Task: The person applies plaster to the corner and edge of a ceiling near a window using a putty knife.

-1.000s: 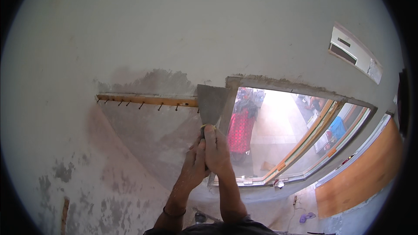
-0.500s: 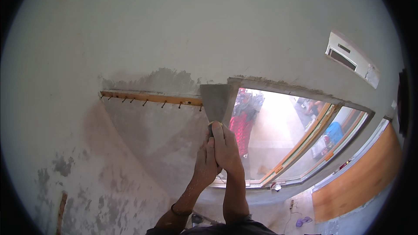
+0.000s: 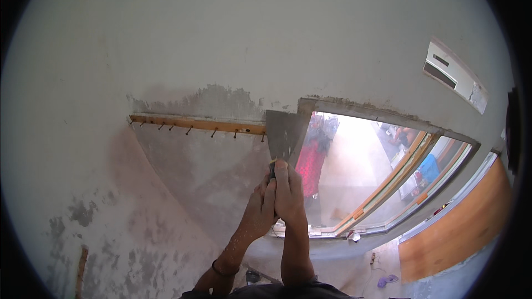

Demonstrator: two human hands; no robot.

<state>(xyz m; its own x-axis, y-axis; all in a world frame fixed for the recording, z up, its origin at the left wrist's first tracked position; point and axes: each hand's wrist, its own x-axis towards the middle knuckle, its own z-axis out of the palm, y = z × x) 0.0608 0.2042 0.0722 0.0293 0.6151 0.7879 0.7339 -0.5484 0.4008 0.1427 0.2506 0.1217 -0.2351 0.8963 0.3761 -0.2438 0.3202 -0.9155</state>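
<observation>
1. Pale wall (image 3: 238, 33) spreads across most of the view, smooth high up, with rough grey patches (image 3: 224, 98) just above a wooden rail (image 3: 198, 124) set with nails (image 3: 189, 130).
2. Scraper (image 3: 284, 133): blade upward, between the rail's right end and the window (image 3: 366, 105); I cannot tell whether its edge touches the wall.
3. Left hand (image 3: 256, 210) and right hand (image 3: 289, 191) are both closed around the handle (image 3: 272, 170), pressed together below the blade.
4. Handling: probably light, with a thin, stiff blade that may flex a little under pressure; dust could make it slippery. Best held by the handle, two-handed, clear of the edge.
5. Right of the window leans or stands an orange panel (image 3: 451, 221); higher up, an opening (image 3: 471, 86) cuts the wall.
</observation>
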